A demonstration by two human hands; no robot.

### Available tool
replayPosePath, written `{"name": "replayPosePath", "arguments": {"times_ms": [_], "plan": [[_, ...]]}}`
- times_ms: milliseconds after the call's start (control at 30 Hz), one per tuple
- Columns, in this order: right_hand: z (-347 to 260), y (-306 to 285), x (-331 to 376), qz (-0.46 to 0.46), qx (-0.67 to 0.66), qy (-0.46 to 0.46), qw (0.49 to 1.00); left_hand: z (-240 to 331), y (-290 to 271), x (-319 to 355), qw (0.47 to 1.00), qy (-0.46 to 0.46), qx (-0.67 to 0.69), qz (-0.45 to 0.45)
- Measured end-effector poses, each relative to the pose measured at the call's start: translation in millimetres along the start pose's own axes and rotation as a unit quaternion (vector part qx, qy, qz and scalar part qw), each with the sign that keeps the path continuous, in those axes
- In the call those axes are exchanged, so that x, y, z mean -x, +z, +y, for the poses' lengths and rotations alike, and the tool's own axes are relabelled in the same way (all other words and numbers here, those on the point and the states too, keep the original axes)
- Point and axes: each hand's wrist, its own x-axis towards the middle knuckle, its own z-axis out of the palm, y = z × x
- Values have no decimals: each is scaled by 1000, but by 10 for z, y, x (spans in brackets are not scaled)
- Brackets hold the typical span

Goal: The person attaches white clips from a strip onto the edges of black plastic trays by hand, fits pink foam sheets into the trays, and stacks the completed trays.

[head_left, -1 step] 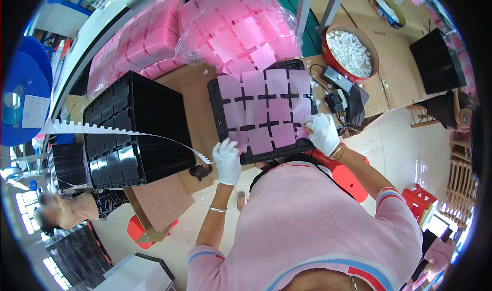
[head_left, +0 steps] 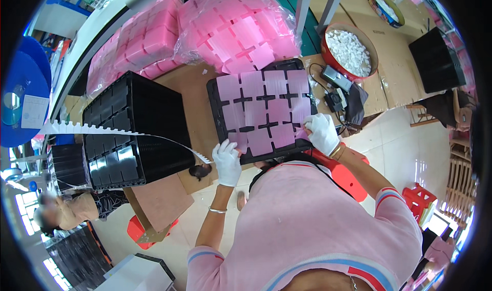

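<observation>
A translucent pink sheet with cross-shaped cut-outs (head_left: 258,112) lies on a black rectangular plastic tray (head_left: 293,64). The white-gloved left hand (head_left: 227,160) pinches the sheet at the tray's near left corner, the white-gloved right hand (head_left: 322,132) at its right edge. Left of the tray stands a tall black plastic stack (head_left: 159,114).

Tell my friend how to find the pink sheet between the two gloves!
Start at the pink shirt and look just past it to the black tray. The pink sheet lies on top, between the white-gloved left hand and right hand. Unlike the plastic-wrapped pink stacks farther away, it lies bare, with black showing through its slots.
</observation>
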Motion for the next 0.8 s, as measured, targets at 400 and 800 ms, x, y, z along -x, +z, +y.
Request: {"name": "replayPosePath", "arguments": {"times_ms": [400,800], "plan": [[98,30,-198,18,17,-34,999,179,-128,-26,999,-37,6,-25],[263,162,-326,33,8,-42,999,212,-261,-355,993,-92,-64,41]]}}
